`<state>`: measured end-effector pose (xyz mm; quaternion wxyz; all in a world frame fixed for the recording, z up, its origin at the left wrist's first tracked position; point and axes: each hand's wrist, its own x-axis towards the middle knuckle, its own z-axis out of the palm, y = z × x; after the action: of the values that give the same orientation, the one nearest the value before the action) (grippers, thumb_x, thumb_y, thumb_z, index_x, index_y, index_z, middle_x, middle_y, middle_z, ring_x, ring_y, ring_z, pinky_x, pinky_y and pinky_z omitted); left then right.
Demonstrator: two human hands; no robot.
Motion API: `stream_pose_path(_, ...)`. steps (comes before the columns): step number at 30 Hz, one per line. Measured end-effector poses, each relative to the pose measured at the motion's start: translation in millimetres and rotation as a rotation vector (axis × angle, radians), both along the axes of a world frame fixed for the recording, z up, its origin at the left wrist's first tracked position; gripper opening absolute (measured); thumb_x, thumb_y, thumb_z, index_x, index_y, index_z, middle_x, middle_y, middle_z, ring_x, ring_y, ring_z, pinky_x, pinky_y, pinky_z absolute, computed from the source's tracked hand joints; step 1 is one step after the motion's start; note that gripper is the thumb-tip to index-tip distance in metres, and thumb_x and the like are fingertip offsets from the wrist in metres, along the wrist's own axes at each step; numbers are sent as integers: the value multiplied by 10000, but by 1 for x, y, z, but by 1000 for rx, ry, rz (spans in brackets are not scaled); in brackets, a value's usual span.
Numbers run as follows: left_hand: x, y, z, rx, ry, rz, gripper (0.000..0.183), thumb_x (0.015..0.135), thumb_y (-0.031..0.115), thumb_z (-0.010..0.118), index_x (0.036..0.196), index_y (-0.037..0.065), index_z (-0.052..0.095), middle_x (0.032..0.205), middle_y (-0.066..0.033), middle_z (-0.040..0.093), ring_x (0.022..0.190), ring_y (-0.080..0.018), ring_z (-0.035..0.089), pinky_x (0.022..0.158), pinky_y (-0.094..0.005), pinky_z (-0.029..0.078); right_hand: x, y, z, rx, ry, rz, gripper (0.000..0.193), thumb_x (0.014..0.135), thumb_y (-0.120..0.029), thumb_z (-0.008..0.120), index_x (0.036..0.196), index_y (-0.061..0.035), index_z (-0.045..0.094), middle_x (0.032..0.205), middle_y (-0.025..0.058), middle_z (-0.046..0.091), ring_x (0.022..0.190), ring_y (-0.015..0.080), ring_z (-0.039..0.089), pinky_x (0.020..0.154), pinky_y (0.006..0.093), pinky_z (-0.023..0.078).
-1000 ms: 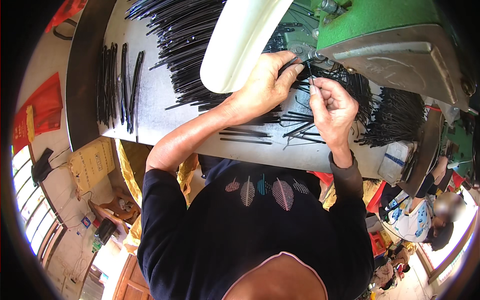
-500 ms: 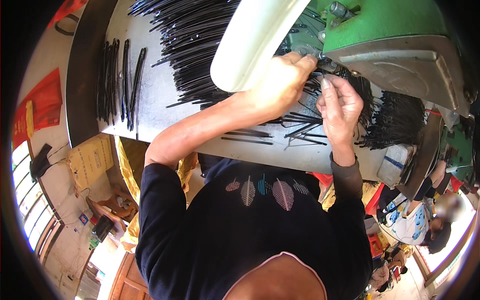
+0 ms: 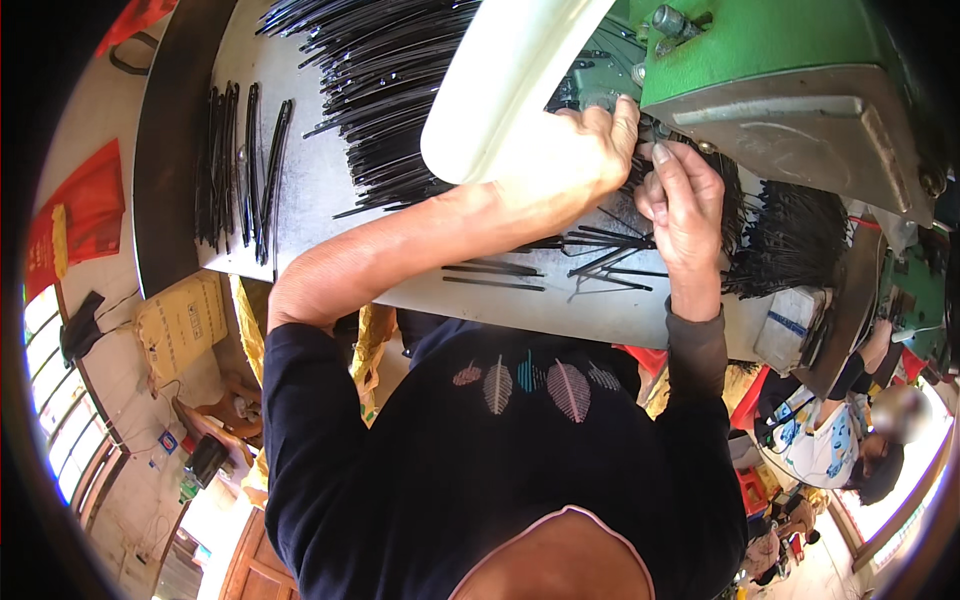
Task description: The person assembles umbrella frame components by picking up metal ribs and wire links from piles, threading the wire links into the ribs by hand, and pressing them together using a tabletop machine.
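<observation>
My left hand [image 3: 572,158] reaches under a white curved cover [image 3: 495,90], its fingers bent at the working point of a green machine [image 3: 770,35]. What those fingers hold, if anything, is hidden. Close beside it, my right hand [image 3: 688,205] has thumb and forefinger pinched together just below the machine's metal front; the thing in the pinch is too small to make out. Thin black strips [image 3: 390,100] lie in a dense pile left of the cover. A few loose black strips [image 3: 608,245] are scattered below my hands, and another black heap [image 3: 795,235] sits to the right.
The metal tabletop [image 3: 360,280] carries a separate small row of black strips [image 3: 225,165] at its left. A pale block with a blue band [image 3: 790,325] stands at the right edge. Farther right, another person [image 3: 835,430] sits near a second green machine [image 3: 915,290].
My left hand has shifted a little right, its fingertips higher at the machine, and the left elbow has swung outward. My right hand has turned slightly, its pinch nearer the machine.
</observation>
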<state>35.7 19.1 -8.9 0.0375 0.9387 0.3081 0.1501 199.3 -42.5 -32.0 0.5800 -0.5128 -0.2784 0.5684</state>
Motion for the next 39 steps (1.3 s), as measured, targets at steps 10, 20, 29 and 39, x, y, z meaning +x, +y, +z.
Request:
stream_pose_path(10,2,6,-7,-384,-338,45,260,777,4,570,1034,-32,560,699,-188,623,613,-326,634,528,-372,504,-7,-4,10,-5,-95,14,161,909,-119,555,916,27,623,606,16,544,458,58,459,436,187,368)
stream_pose_path(20,-15,-62,-22,-414,-149,-218,287,727,94,598,999,16,553,642,-59,525,540,-206,564,480,-332,456,21,-17,6,325,-1374,342,94,717,-51,675,779,-54,605,725,81,543,590,278,552,533,352,433)
stream_pose_path(29,-8,-53,-18,15,-366,-149,274,753,212,657,904,4,562,719,-82,545,597,-225,532,523,-320,439,25,-16,4,346,-1298,320,120,737,-11,641,797,-53,545,730,66,553,602,243,570,529,335,432)
stream_pose_path(39,-16,-13,-13,-693,-609,35,228,890,114,555,1056,-21,478,750,-172,585,649,-289,597,591,-346,458,1,-32,12,573,-864,-60,150,748,87,634,868,23,569,784,120,633,649,174,616,590,258,499)
